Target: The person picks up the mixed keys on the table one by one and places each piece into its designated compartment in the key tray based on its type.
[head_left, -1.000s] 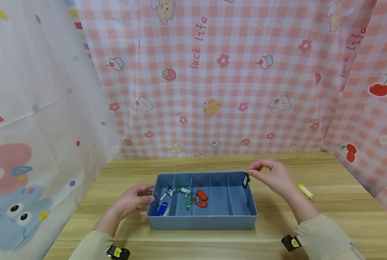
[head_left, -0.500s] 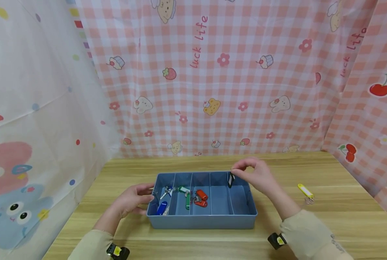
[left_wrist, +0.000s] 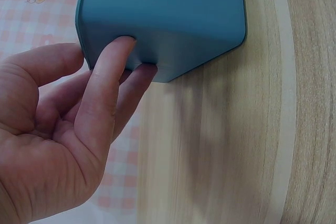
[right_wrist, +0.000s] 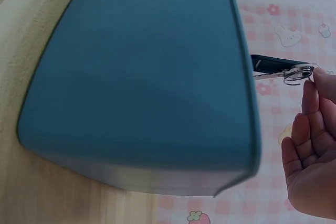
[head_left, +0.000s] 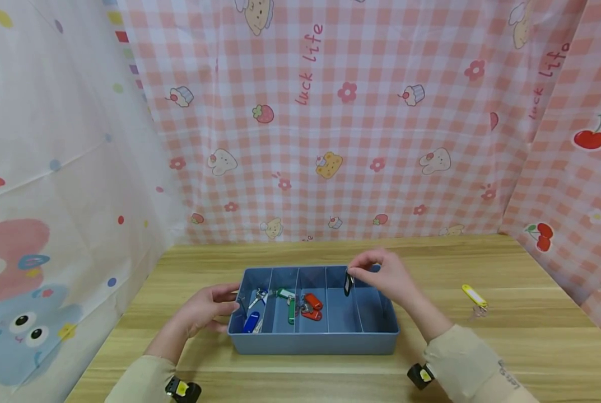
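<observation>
A blue-grey divided box (head_left: 312, 344) stands on the table. My left hand (head_left: 210, 309) holds its left end, thumb at the rim and fingertips (left_wrist: 122, 45) against the outer wall. My right hand (head_left: 386, 275) pinches a metal ring (right_wrist: 297, 74) between thumb and forefinger. From it hang a black key tag (head_left: 348, 284) and a key (right_wrist: 269, 76), over the fourth compartment from the left. Blue key tags (head_left: 251, 322) with keys lie in the leftmost compartment, green key tags (head_left: 291, 309) in the second and red key tags (head_left: 313, 303) in the third.
A yellow key tag (head_left: 474, 295) with a ring lies on the wooden table (head_left: 527, 336), right of the box. Pink checked cloth (head_left: 360, 134) hangs behind the table and along its right side. A white printed cloth (head_left: 78, 168) hangs on the left.
My right hand has carried the black key tag leftward, from the box's right end over the rightmost compartment to the fourth. My left hand and the box have stayed in place.
</observation>
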Demonstrator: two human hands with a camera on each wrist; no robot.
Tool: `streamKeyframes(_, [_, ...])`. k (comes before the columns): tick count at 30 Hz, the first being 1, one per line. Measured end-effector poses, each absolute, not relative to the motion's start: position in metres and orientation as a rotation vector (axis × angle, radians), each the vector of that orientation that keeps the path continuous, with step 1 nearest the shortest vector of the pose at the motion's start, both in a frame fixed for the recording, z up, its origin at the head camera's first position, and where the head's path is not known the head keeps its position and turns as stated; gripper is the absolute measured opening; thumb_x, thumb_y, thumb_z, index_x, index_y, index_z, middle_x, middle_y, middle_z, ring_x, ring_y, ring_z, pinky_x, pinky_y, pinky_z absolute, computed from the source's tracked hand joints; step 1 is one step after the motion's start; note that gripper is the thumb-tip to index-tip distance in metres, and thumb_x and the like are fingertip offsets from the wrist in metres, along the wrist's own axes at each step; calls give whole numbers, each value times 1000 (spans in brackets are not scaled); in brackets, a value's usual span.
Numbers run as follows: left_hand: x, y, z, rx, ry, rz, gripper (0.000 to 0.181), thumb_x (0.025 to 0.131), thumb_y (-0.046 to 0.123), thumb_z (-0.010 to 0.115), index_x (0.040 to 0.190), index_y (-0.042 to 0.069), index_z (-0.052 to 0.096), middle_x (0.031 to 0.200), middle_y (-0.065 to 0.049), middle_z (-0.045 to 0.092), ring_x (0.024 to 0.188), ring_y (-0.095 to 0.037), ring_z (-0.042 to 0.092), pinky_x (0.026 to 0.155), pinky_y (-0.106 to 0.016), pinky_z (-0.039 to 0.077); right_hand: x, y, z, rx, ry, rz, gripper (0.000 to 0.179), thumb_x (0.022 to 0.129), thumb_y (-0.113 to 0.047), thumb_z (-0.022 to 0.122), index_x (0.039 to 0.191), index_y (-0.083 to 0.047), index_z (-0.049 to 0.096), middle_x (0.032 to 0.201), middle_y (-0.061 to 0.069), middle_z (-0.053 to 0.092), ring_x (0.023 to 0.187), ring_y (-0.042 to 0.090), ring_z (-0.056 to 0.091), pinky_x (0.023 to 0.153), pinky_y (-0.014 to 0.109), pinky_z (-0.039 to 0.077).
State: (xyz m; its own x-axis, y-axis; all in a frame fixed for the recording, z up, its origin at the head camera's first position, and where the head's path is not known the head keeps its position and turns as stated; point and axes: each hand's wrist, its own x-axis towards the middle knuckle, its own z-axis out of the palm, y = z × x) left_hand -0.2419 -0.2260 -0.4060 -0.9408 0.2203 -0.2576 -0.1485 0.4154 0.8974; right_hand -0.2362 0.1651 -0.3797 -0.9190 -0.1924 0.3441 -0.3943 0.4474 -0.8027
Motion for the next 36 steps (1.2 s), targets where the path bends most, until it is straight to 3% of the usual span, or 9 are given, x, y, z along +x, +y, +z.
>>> streamKeyframes(21, [-241, -225, -406, 60, 2355, 1531, 56, 94, 3, 64, 146, -2, 44, 136, -30, 52, 100, -29, 64, 64, -43, 59, -241, 159, -389, 433, -2565, 1448, 6, 89, -18, 76, 92, -12, 77, 90, -2, 68, 89, 20, 55, 78, 36, 48])
streamKeyframes(29, [-241, -225, -405, 54, 2360, 1527, 56, 94, 3, 65, 146, -3, 45, 136, -29, 53, 100, -29, 63, 63, -42, 59, -245, 161, -393, 570, -2553, 1441, 26, 91, -16, 74, 114, -7, 70, 101, 2, 71, 92, 20, 59, 82, 37, 51])
streamKeyframes(36, [-242, -225, -406, 61, 2352, 1533, 57, 94, 5, 66, 146, -3, 44, 136, -30, 52, 102, -31, 64, 64, -43, 59, -243, 164, -395, 670, -2525, 1495, 32, 91, -14, 72, 122, -7, 66, 109, 13, 71, 99, 28, 60, 90, 52, 48])
